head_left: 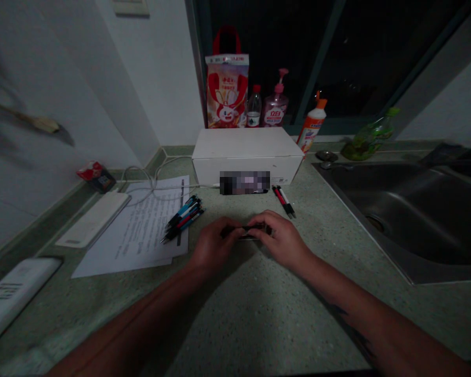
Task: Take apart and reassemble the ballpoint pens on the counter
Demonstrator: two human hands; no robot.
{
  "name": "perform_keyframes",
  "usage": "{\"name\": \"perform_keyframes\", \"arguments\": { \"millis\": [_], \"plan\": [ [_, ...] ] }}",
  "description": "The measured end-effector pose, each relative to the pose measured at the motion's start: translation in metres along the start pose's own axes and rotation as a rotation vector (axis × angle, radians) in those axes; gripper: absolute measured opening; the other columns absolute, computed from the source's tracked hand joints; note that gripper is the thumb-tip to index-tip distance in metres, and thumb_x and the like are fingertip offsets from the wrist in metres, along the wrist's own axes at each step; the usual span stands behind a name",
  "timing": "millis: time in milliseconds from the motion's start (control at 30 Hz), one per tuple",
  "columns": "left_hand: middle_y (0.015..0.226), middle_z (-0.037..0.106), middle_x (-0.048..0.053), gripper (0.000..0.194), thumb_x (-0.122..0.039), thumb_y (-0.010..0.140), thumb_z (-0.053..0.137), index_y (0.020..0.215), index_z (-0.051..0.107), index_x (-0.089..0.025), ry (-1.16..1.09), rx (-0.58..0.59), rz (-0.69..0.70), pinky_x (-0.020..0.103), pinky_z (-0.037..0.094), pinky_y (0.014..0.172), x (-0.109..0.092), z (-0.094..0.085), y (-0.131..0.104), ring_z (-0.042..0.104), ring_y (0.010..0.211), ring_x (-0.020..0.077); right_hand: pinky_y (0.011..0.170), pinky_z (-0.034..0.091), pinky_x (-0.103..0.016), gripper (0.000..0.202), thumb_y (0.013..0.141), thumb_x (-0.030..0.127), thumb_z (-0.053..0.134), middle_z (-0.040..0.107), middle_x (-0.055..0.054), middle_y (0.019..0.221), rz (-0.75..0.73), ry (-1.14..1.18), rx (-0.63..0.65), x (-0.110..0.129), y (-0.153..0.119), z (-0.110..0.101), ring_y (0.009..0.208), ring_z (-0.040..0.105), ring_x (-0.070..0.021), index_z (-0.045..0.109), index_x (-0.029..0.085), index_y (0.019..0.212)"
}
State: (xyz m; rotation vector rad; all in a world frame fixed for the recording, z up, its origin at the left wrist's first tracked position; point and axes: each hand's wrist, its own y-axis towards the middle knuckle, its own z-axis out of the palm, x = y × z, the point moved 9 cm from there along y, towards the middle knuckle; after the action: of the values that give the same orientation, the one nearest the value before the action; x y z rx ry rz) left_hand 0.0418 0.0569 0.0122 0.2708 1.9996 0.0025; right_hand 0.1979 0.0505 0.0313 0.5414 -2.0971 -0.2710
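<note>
In the middle of the counter, both of my hands meet around a thin dark pen [248,227], held level from left to right. My left hand [215,238] is closed on its left part, thumb toward the centre. Fingers and thumb of my right hand [280,233] pinch its right part. Much of the pen is hidden by the fingers, and the light is dim. A pale strip shows just below it. Left of my left hand lies a bunch of pens [183,215], blue, red and black, partly on printed sheets [141,230]. Two more pens [283,201] lie beyond my right hand.
A white box [247,144] stands at the back, with a partly blurred-out device in front. Behind it are a red carrier bag [227,91] and bottles [275,107]. A sink [416,209] is at right; a white power strip [19,293] and cables are at left.
</note>
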Motion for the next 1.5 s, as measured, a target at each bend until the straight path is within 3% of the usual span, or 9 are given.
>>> {"name": "perform_keyframes", "arguments": {
  "millis": [167, 267, 533, 733, 1000, 1167, 1300, 1500],
  "plan": [
    [0.079, 0.074, 0.002, 0.014, -0.032, 0.087, 0.062, 0.086, 0.070, -0.020, -0.029, -0.005, -0.087, 0.030, 0.053, 0.070, 0.006, -0.002, 0.003, 0.069, 0.075, 0.0194, 0.075, 0.047, -0.030, 0.015, 0.089, 0.009, 0.070, 0.067, -0.002, 0.094, -0.013, -0.041, 0.015, 0.000, 0.000, 0.000, 0.086, 0.062, -0.0168, 0.068, 0.021, 0.097],
    [0.085, 0.075, 0.004, 0.013, -0.029, 0.087, 0.063, 0.091, 0.071, -0.020, 0.075, -0.053, -0.091, 0.032, 0.053, 0.071, 0.009, -0.010, 0.006, 0.069, 0.079, 0.0208, 0.074, 0.046, -0.030, 0.015, 0.089, 0.010, 0.072, 0.067, -0.001, 0.090, 0.014, -0.070, 0.110, -0.003, -0.001, 0.009, 0.083, 0.063, -0.0159, 0.069, 0.022, 0.098],
    [0.095, 0.073, 0.011, 0.016, -0.018, 0.090, 0.057, 0.094, 0.073, -0.020, 0.426, -0.107, 0.078, 0.040, 0.052, 0.082, 0.008, -0.023, 0.009, 0.066, 0.088, 0.0259, 0.079, 0.046, -0.032, 0.016, 0.086, 0.015, 0.076, 0.071, -0.001, 0.095, -0.023, -0.232, 0.409, 0.003, -0.014, 0.037, 0.090, 0.065, -0.0188, 0.071, 0.023, 0.099],
    [0.095, 0.071, 0.012, 0.019, -0.013, 0.090, 0.056, 0.089, 0.074, -0.018, 0.619, -0.013, 0.027, 0.039, 0.048, 0.081, 0.015, -0.017, 0.008, 0.065, 0.092, 0.0288, 0.077, 0.045, -0.032, 0.019, 0.083, 0.015, 0.078, 0.068, -0.002, 0.095, -0.010, -0.285, 0.434, 0.002, -0.015, 0.036, 0.090, 0.063, -0.0195, 0.070, 0.023, 0.099],
    [0.095, 0.071, 0.010, 0.017, -0.015, 0.091, 0.056, 0.091, 0.073, -0.019, 0.662, 0.016, 0.035, 0.037, 0.047, 0.079, 0.015, -0.015, 0.007, 0.065, 0.091, 0.0272, 0.076, 0.045, -0.032, 0.018, 0.082, 0.020, 0.081, 0.067, -0.002, 0.096, 0.008, -0.325, 0.456, 0.002, -0.016, 0.035, 0.091, 0.063, -0.0204, 0.069, 0.022, 0.095],
    [0.091, 0.070, 0.010, 0.015, -0.016, 0.089, 0.058, 0.086, 0.072, -0.020, 0.611, -0.026, 0.044, 0.036, 0.047, 0.078, 0.014, -0.018, 0.008, 0.065, 0.089, 0.0264, 0.074, 0.043, -0.031, 0.010, 0.085, 0.017, 0.076, 0.066, -0.002, 0.092, -0.018, -0.354, 0.432, 0.001, -0.014, 0.034, 0.089, 0.062, -0.0196, 0.068, 0.022, 0.090],
    [0.088, 0.070, 0.009, 0.007, -0.019, 0.085, 0.063, 0.087, 0.069, -0.021, 0.478, -0.048, 0.029, 0.037, 0.048, 0.075, 0.009, -0.019, 0.008, 0.065, 0.084, 0.0257, 0.074, 0.043, -0.032, 0.010, 0.089, 0.019, 0.074, 0.067, -0.003, 0.092, -0.026, -0.365, 0.336, 0.002, -0.009, 0.026, 0.085, 0.062, -0.0194, 0.067, 0.021, 0.095],
    [0.082, 0.072, 0.003, 0.008, -0.028, 0.084, 0.061, 0.085, 0.064, -0.021, 0.003, 0.124, -0.040, 0.031, 0.052, 0.070, 0.003, 0.002, 0.006, 0.066, 0.077, 0.0191, 0.075, 0.045, -0.032, 0.008, 0.092, 0.018, 0.068, 0.068, -0.003, 0.093, -0.018, -0.312, 0.197, 0.006, -0.005, 0.013, 0.085, 0.063, -0.0192, 0.064, 0.022, 0.097]
  ]
}}
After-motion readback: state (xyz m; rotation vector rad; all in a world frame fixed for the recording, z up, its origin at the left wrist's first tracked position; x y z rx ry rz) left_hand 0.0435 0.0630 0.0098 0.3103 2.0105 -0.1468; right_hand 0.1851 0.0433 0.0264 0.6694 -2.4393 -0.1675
